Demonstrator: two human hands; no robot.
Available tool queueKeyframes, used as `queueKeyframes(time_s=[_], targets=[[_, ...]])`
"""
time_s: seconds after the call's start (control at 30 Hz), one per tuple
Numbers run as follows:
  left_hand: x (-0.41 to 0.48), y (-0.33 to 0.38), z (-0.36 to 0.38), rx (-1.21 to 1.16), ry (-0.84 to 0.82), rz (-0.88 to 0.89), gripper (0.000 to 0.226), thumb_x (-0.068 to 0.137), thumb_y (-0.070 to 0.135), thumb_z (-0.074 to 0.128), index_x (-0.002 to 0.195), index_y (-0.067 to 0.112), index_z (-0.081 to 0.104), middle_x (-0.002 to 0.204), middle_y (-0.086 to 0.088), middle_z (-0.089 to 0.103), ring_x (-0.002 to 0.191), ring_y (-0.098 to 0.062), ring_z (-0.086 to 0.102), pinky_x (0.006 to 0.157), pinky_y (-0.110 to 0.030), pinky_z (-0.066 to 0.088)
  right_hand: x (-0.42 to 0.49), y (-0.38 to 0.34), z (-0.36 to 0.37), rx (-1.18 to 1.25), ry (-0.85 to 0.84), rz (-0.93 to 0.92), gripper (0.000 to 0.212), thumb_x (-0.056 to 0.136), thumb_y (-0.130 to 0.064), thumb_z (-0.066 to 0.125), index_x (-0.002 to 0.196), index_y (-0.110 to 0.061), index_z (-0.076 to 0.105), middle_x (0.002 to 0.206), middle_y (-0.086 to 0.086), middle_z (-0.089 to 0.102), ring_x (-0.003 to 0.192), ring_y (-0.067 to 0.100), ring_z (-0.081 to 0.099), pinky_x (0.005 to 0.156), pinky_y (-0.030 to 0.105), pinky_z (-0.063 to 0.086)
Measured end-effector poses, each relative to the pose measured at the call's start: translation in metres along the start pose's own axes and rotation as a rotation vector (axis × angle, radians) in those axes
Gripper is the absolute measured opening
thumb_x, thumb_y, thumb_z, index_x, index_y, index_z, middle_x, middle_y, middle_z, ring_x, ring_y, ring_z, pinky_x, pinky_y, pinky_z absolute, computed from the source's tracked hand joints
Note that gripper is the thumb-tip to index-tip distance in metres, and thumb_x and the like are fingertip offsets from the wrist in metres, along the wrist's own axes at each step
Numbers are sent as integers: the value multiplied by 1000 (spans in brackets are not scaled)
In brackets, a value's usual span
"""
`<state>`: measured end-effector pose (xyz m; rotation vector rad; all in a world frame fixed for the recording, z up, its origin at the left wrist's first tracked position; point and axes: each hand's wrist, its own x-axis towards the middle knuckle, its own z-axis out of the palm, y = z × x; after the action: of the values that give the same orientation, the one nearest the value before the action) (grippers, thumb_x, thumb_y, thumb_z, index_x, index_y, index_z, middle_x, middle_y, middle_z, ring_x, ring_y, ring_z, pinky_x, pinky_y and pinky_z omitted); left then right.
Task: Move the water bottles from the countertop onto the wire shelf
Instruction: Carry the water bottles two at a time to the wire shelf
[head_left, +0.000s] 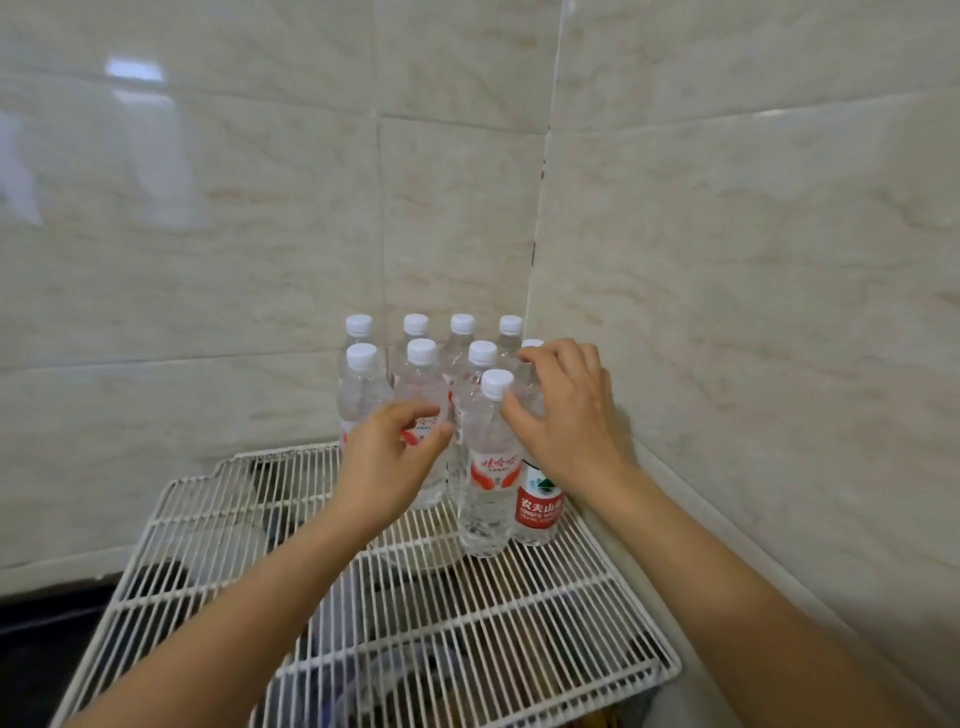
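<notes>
1. Hands both stretched forward on bare forearms, left hand (387, 460) and right hand (569, 421) in among the bottles at the far corner of a white wire shelf (208, 519)
2. Right hand wrapped from the right round the upper part of a clear plastic water bottle with a red label and a white cap (540, 506); fingertips (527, 357) curled over beside that cap, thumb down the near side, just beside the neck of the front bottle
3. Left hand curled into a C in front of a clear middle-row bottle (422, 374), thumb and forefinger either side of its pale red label; cannot tell whether gripping it or merely close to it
4. Nine clear, white-capped water bottles (462, 332) in all, upright and packed together on the wire shelf: four in the back row by the wall, four in the middle row, one alone in front
5. Front bottle (488, 467) upright on the wires, pale red label towards the camera, touching or just beside the red-labelled bottle on its right
6. Red-labelled bottle at the right end of the middle row, base on the wires, nearest the right-hand wall
7. Behind and to the right, glossy beige marbled tile walls (208, 234) meeting in a corner
8. Beneath the wires, dark blurred shapes, too unclear to name
</notes>
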<state>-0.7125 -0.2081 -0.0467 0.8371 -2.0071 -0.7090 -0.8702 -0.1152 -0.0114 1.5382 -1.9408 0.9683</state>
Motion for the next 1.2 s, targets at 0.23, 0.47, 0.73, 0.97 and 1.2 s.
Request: queueKeyframes(time_s=[0.23, 0.47, 0.73, 0.97, 1.2], targets=[[-52, -64, -82, 207, 144, -77, 19, 88, 22, 63, 102, 13, 71, 107, -3, 65, 100, -17, 61, 91, -36, 49, -18, -101, 55, 133, -144, -252, 36, 85, -24, 60, 116, -5, 59, 110, 10, 60, 104, 28, 50, 87, 40, 42], [-148, -140, -214, 464, 214, -307, 30, 91, 28, 57, 117, 14, 64, 126, -3, 56, 116, -21, 53, 94, -30, 42, -64, -239, 127, 219, -471, -370, 53, 89, -32, 55, 135, -8, 44, 132, 11, 48, 124, 30, 39, 101, 42, 33], [-300, -219, -384, 651, 230, -563, 36, 92, 32, 51, 124, 15, 58, 127, -3, 52, 118, -20, 46, 91, -32, 45, -155, -443, 185, 216, -707, -495, 54, 93, -41, 49, 137, -12, 39, 133, 8, 45, 121, 28, 39, 100, 42, 37], [-412, -259, -506, 808, 189, -826, 46, 93, 37, 46, 134, 16, 46, 132, -6, 44, 123, -25, 39, 93, -38, 46, -225, -615, 212, 218, -883, -662, 58, 93, -43, 49, 140, -11, 36, 139, 9, 42, 126, 30, 37, 100, 45, 36], [-484, -295, -597, 823, 283, -1091, 47, 94, 35, 43, 136, 15, 43, 132, -9, 43, 123, -28, 38, 93, -41, 45, -266, -753, 235, 189, -993, -842, 56, 93, -41, 49, 139, -10, 36, 139, 10, 42, 128, 32, 36, 104, 49, 32]])
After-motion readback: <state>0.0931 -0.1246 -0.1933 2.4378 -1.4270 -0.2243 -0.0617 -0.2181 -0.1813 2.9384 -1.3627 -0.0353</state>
